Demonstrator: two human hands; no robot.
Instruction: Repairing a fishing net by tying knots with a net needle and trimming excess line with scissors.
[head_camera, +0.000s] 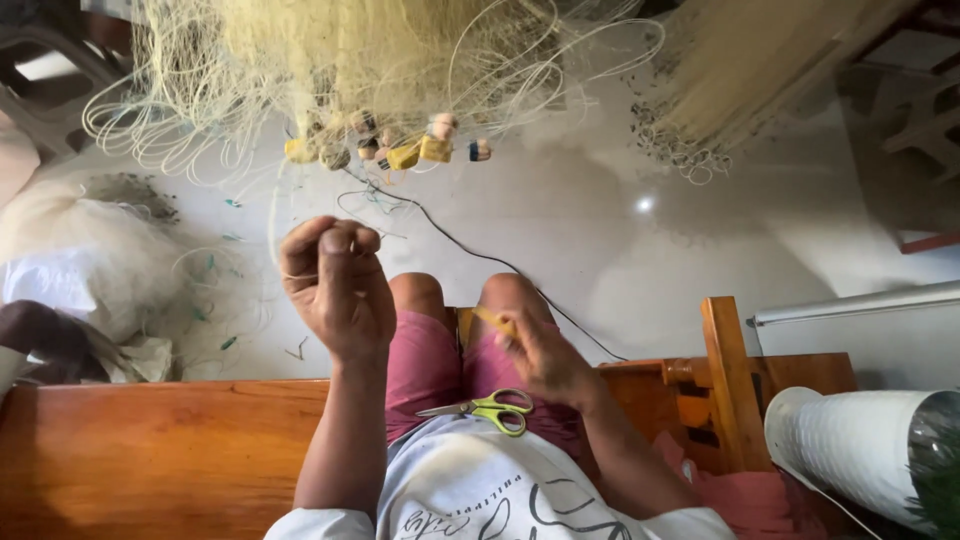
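Left hand pinches pale line; right hand grips a yellow needle. Net hangs tangled, mending apparently unfinished; scissors rest on lap.

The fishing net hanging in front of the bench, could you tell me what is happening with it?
A person sits on a wooden bench facing a pale fishing net hung with small floats. The left hand is raised, fingers closed on a thin line coming from the net. The right hand rests by the knee, pinching a slim yellow tool. Green-handled scissors lie untouched on the lap. A dark cord trails across the floor.
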